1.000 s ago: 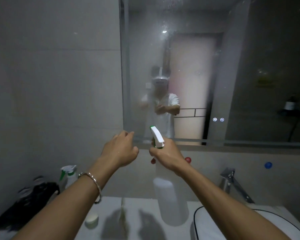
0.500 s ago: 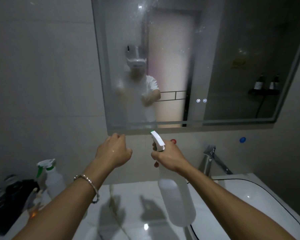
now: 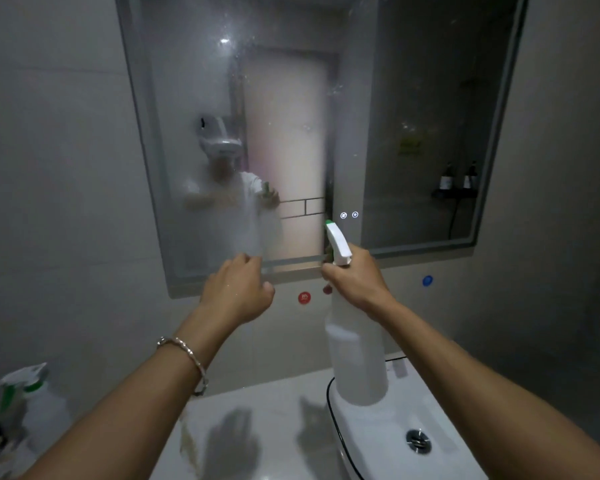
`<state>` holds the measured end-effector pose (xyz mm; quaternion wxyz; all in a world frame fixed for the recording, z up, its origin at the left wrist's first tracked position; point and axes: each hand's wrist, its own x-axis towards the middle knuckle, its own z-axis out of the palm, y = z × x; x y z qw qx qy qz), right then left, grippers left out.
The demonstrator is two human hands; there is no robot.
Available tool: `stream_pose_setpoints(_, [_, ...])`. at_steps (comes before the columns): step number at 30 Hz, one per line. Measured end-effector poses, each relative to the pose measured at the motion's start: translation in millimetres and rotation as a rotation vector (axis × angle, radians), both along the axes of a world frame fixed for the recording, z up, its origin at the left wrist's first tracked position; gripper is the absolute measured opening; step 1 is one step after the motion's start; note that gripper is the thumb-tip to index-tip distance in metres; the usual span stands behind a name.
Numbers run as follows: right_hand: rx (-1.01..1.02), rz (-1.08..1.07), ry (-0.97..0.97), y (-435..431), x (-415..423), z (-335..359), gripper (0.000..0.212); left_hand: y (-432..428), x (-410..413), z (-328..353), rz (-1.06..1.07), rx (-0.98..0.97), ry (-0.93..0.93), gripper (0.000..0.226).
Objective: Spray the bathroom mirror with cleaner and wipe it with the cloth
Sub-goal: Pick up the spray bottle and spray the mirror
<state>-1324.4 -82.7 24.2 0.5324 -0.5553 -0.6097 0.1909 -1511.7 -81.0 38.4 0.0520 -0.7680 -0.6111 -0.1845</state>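
Mirror [image 3: 413, 81]: L part misted w/ droplets, R part darker and looks drier. Judged mid-spray, wiping not begun. Risks: mist runs down to the frame and drips on counter [image 3: 257, 403]; R part gets missed if aim stays low-centre; cleaner could dry streaky, since no cloth is in view.

Basin [image 3: 458, 393] sits under the bottle, so a drop would land there or on the counter.

Bottle [image 3: 357, 358]: white, green-tipped nozzle pointing at the mirror's lower middle, close to the glass. Nozzle could knock the frame if pushed nearer.

R hand [image 3: 355, 282] wrapped tight round the bottle neck, finger at the trigger. Wet skin could let it slip.

L hand [image 3: 238, 292] raised just beside it near the mirror's bottom edge, fingers loosely curled, nothing seen in it. May catch overspray.

2nd bottle [image 3: 39, 403] far L on the counter, blurred.

Writing: none on the held bottle. Red sticker [image 3: 304, 297] has a white mark, illegible. Blue sticker [image 3: 427, 280] unreadable. Two lit icons [image 3: 349, 215] on the glass, too small to read; spray there might trigger them. Yellow mark in the reflection is blurred
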Motion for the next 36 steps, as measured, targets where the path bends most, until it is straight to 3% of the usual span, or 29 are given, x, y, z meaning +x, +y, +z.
stream_pose_setpoints(5, [0.042, -0.036, -0.036, -15, 14, 12, 0.010, -9, 23, 16, -0.058, 0.080, -0.007, 0.048])
stream_pose_setpoints(8, [-0.030, -0.024, -0.041, -24, 27, 1, 0.006, -11, 32, 14, -0.080, 0.079, -0.008, 0.049])
stream_pose_setpoints(13, [-0.149, -0.060, -0.023, -35, 56, -37, 0.019, -7, 47, 1, -0.114, 0.045, -0.009, 0.048])
stream_pose_setpoints(21, [-0.168, -0.199, -0.087, -48, 102, -56, 0.005, 2, 78, -16, -0.184, -0.009, -0.011, 0.049])
stream_pose_setpoints(25, [-0.141, -0.237, -0.027, -50, 124, -45, 0.024, 5, 109, -20, -0.268, -0.033, -0.028, 0.056])
stream_pose_setpoints(30, [-0.071, -0.294, 0.056, -41, 157, -30, 0.005, 7, 146, -19, -0.321, -0.003, -0.013, 0.057])
stream_pose_setpoints(36, [-0.007, -0.255, 0.128, -30, 205, -19, 0.009, 7, 196, -8, -0.257, 0.044, 0.008, 0.053])
